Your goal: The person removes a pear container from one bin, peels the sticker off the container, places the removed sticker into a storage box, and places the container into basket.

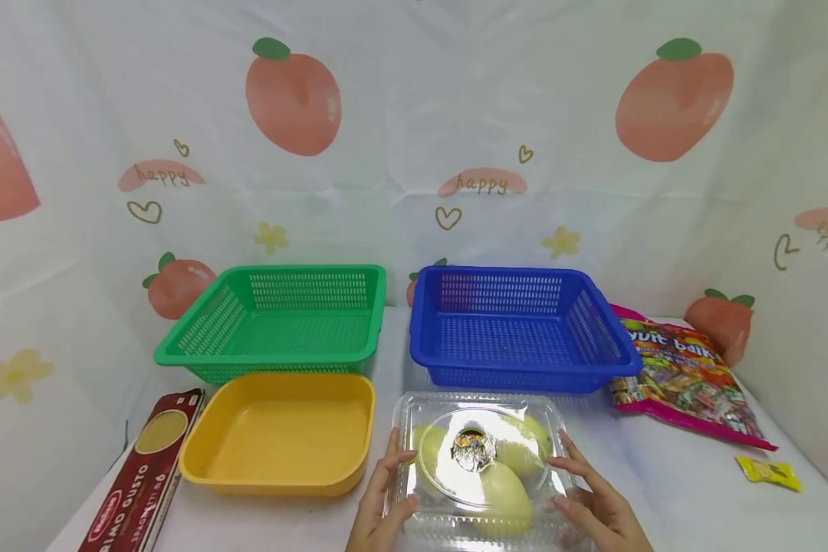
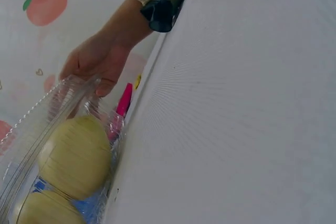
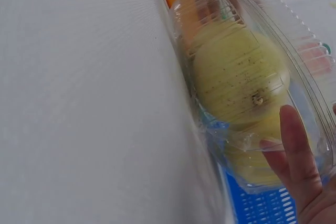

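Observation:
A clear plastic clamshell box (image 1: pixel 455 504) lies on the white table, close to the person. Through its lid show several pale yellow, rounded fruits (image 1: pixel 505 491), and a shiny round sticker (image 1: pixel 474 450) sits near the lid's middle. The left hand (image 1: pixel 381 498) grips the box's left side, with fingertips over the lid edge. On the opposite side the right hand (image 1: pixel 602 502) holds it, fingers bent around the edge. In the right wrist view, fingers of the right hand (image 3: pixel 300 163) press the clear wall beside a fruit (image 3: pixel 239 72).
Behind the box stands a blue basket (image 1: pixel 524 376); a green basket (image 1: pixel 269 359) is left of it. A yellow tray (image 1: pixel 276 437) and a red spaghetti pack (image 1: pixel 145 475) lie left. Rightward are a candy bag (image 1: pixel 683 376) and a small yellow packet (image 1: pixel 769 473).

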The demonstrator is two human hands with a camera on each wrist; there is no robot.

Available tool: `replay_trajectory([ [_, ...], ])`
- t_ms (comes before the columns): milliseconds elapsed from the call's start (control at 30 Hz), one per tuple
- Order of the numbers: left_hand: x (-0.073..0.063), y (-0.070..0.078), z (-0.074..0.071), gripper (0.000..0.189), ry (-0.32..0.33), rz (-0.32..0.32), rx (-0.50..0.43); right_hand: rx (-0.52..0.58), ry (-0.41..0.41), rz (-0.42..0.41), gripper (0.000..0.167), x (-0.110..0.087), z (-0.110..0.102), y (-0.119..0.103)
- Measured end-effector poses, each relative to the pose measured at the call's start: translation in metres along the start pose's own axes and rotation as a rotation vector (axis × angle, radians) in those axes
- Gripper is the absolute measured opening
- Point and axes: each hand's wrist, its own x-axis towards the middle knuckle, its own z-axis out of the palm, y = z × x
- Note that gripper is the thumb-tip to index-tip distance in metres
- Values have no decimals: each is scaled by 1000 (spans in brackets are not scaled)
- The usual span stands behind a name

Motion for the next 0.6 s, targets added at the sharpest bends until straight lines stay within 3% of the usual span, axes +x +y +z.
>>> replay_trajectory([
  [167, 2, 0, -3, 40, -27, -12, 20, -3, -9, 8, 48, 4, 0, -1],
  [400, 7, 1, -5, 43, -80, -127, -47, -42, -21, 54, 49, 3, -4, -2],
  [600, 9, 0, -7, 45, -121, -168, -82, -99, -34, 77, 48, 2, -6, -3],
])
